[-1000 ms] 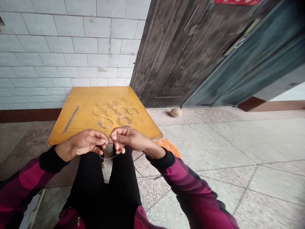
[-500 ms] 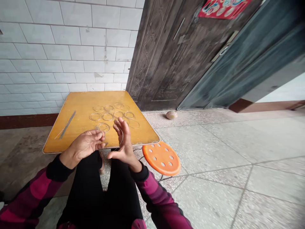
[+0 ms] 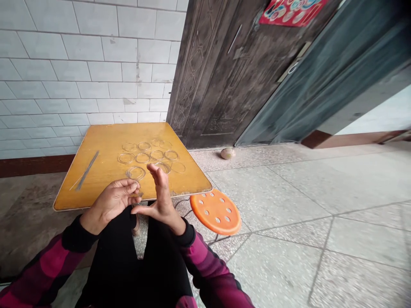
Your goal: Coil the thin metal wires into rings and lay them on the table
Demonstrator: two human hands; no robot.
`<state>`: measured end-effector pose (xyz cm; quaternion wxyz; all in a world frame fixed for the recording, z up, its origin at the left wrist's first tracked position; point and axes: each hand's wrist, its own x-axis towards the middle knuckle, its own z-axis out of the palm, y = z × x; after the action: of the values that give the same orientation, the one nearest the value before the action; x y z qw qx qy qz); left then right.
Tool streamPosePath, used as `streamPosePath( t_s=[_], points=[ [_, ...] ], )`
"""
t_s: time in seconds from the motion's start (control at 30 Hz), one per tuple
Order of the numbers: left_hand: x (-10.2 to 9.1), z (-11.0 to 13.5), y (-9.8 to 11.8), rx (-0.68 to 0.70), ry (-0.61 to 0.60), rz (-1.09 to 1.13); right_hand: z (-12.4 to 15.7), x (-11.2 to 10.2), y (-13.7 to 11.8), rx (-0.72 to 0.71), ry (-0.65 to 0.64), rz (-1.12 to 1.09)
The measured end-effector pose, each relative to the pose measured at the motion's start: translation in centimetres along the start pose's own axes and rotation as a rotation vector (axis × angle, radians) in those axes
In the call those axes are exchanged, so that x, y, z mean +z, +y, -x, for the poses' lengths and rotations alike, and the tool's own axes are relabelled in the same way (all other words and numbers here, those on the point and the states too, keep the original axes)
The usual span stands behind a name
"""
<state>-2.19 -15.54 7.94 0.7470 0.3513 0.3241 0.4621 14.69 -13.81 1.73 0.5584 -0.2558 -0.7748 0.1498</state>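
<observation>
My left hand is at the table's front edge, thumb and fingers pinched on a thin wire that hardly shows now. My right hand is just to its right, fingers raised and thumb stretched toward the left hand; it is open, and I see nothing gripped in it. Behind the hands, several thin wire rings lie in rough rows on the yellow wooden table. A further group of rings is partly hidden by my right fingers. At the table's left lies a bundle of straight wires.
An orange round stool with holes in its seat stands right of the table, close to my right forearm. White wall tiles and a dark door rise behind. A roundish object rests on the floor by the door.
My right hand has moved left and slightly down, closer to my left hand. The wire loop that showed between the hands is now hardly visible. The view has shifted slightly.
</observation>
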Motion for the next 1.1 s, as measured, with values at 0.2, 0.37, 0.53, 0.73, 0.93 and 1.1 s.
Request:
streamPosePath(
  t_s=[0.2,0.37,0.53,0.73,0.93,1.1],
  points=[
    [0.2,-0.2,-0.1,-0.020,-0.019,0.002,-0.2,-0.3,-0.6,0.012,0.015,0.029],
    [0.6,-0.4,-0.3,-0.010,-0.013,-0.001,-0.2,-0.4,-0.8,0.001,0.038,-0.038],
    [1.1,-0.6,0.0,-0.002,-0.019,0.007,-0.2,-0.1,-0.7,0.013,0.067,-0.020],
    [0.9,-0.9,0.2,-0.036,-0.039,0.012,0.1,0.1,0.1,0.001,0.123,-0.098],
    [-0.2,-1.2,0.0,0.067,0.020,-0.007,0.2,-0.8,0.5,0.212,0.125,-0.441],
    [-1.0,-1.1,0.0,0.122,0.044,-0.100,-1.5,-2.5,0.9,0.542,0.402,-0.641]
  ],
)
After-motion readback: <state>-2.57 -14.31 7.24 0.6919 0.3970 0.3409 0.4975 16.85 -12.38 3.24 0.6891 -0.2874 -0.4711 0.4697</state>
